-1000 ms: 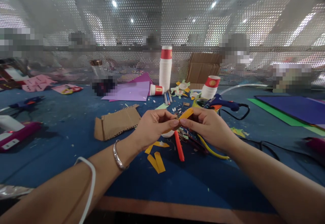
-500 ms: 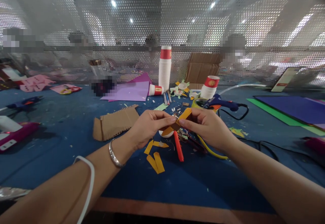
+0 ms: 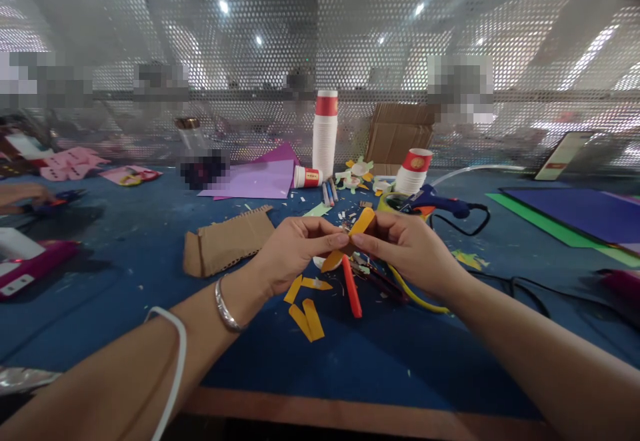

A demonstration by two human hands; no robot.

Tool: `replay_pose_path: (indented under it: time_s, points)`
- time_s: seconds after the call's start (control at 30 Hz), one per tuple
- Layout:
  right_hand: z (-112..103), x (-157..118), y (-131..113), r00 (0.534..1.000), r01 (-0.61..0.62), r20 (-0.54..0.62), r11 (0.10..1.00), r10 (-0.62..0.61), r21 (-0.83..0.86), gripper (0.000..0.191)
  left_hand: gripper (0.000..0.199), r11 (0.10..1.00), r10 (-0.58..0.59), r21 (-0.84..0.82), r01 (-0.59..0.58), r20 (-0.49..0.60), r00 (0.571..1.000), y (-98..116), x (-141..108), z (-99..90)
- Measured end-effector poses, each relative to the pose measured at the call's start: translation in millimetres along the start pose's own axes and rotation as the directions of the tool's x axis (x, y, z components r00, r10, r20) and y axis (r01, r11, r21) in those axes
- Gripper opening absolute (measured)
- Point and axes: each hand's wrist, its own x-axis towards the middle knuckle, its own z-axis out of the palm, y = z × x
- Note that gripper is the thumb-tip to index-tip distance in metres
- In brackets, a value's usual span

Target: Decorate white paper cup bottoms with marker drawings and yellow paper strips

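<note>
Between the fingertips of my left hand [image 3: 300, 248] and my right hand [image 3: 405, 244] are yellow paper strips [image 3: 363, 221], pinched by both. One rounded end points up and right; another yellow end sticks out down and left. Just how the strips join is hidden by my thumbs. On the table below lie several loose yellow paper petals [image 3: 313, 320]. A red stick-like tool [image 3: 352, 288] rests beneath my hands, near a white round piece [image 3: 323, 264] partly covered by the strips.
Flattened cardboard [image 3: 227, 241] lies left. A glue gun [image 3: 440, 201] and yellow tape roll [image 3: 387, 204] are right. Paper cups [image 3: 325, 134] stand stacked behind, beside purple paper [image 3: 260, 180]. Coloured sheets [image 3: 575, 218] lie far right. Another person's hand [image 3: 30, 194] is at the left edge.
The yellow strips have turned slightly between my fingers, and the brownish part that showed is now mostly covered. Another person's hand has come in at the left, at the glue gun there.
</note>
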Motion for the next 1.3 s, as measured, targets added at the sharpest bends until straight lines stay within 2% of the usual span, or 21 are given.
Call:
replay_pose_path:
  time_s: [0.33,0.63,1.0,1.3]
  points:
    - [0,1,0,0.999,-0.034,-0.027,0.999,0.033,-0.034,0.031,0.030,0.996,0.020,-0.085,-0.024,-0.046,0.999,-4,-1,7.1]
    - [0,1,-2,0.999,-0.025,-0.039,0.998,0.022,-0.056,0.031,0.023,0.992,0.043,-0.114,-0.053,-0.089,0.995,-7,-2,10.8]
    - [-5,2,-2,0.997,-0.029,-0.072,0.998,0.034,0.064,0.027,0.027,0.999,0.043,-0.007,-0.044,-0.086,0.995,0,-5,12.7]
    - [-5,2,-1,0.997,-0.031,-0.075,0.998,0.036,0.063,0.026,0.026,0.999,0.042,-0.015,-0.043,-0.081,0.996,-3,-3,9.8]
